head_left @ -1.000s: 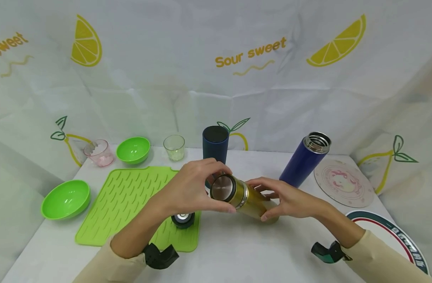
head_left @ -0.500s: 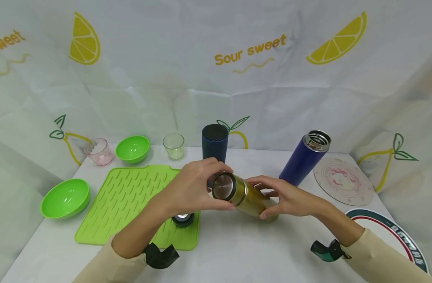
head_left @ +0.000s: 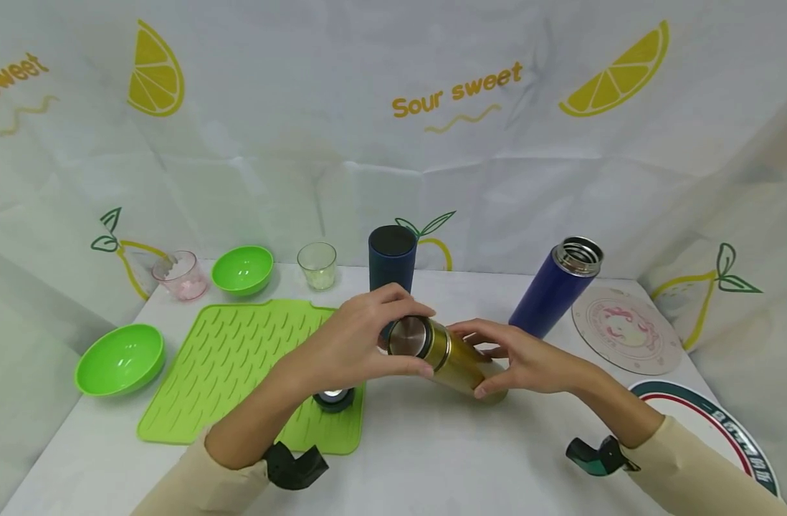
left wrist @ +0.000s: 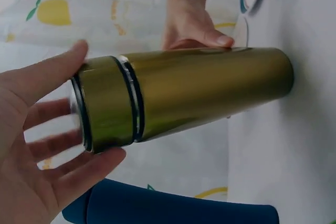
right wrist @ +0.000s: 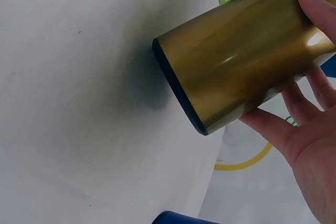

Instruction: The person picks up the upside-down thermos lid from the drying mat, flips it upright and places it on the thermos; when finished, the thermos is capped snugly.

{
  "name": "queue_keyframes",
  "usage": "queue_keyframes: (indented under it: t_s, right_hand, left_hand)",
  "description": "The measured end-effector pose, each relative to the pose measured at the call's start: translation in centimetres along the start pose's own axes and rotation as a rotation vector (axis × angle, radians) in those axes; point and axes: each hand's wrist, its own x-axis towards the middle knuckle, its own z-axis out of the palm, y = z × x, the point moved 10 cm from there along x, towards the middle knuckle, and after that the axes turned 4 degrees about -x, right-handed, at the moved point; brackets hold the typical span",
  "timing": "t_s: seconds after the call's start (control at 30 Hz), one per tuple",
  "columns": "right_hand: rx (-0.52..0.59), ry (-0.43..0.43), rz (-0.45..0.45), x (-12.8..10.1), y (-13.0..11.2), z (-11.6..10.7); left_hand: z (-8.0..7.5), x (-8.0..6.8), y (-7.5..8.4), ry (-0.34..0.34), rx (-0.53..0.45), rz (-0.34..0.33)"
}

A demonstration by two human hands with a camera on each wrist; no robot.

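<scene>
Gold flask (head_left: 454,358) stays tilted just in front of the navy tumbler (head_left: 392,259); your left hand (head_left: 355,344) has crept further round its steel-topped lid (head_left: 409,338), fingers curled on it, while your right hand (head_left: 519,362) grips the body, so the lid looks mid-twist.

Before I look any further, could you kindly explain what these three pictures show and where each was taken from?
No machine here: a person works with bare hands, wearing three cameras. The wide picture comes from the head, the two close ones from the wrists. The left hand grips the lid end of a gold flask, and the right hand holds its body, tilted just above the white table. Around it lie a green mat, two green bowls, a dark blue cup, an open blue flask and a small dark cap on the mat.
</scene>
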Motion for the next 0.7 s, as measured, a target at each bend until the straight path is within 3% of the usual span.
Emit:
queue_keyframes:
  t_s: [0.13,0.23,0.3,0.47,0.6,0.7]
  right_hand:
    - [0.002,0.0,0.002,0.0,0.0,0.0]
    - [0.006,-0.001,0.002,0.0,0.0,0.0]
    - [0.01,-0.006,-0.003,0.0,0.0,0.0]
    - [0.006,-0.003,-0.002,0.2,0.1,-0.2]
    - [0.013,0.002,0.004,0.3,0.3,-0.4]
    - [0.018,0.003,-0.001,0.3,0.4,-0.4]
  left_hand:
    - [0.0,-0.1,0.5,-0.028,-0.021,0.048]
    - [-0.1,-0.1,0.1,0.004,0.062,-0.002]
    - [0.0,0.0,-0.2,0.007,0.056,-0.017]
    - [0.3,0.2,0.2,-0.062,-0.078,0.076]
    - [0.0,0.4,-0.8,0.018,0.029,-0.02]
    - [0.0,0.5,-1.2,0.025,0.032,-0.049]
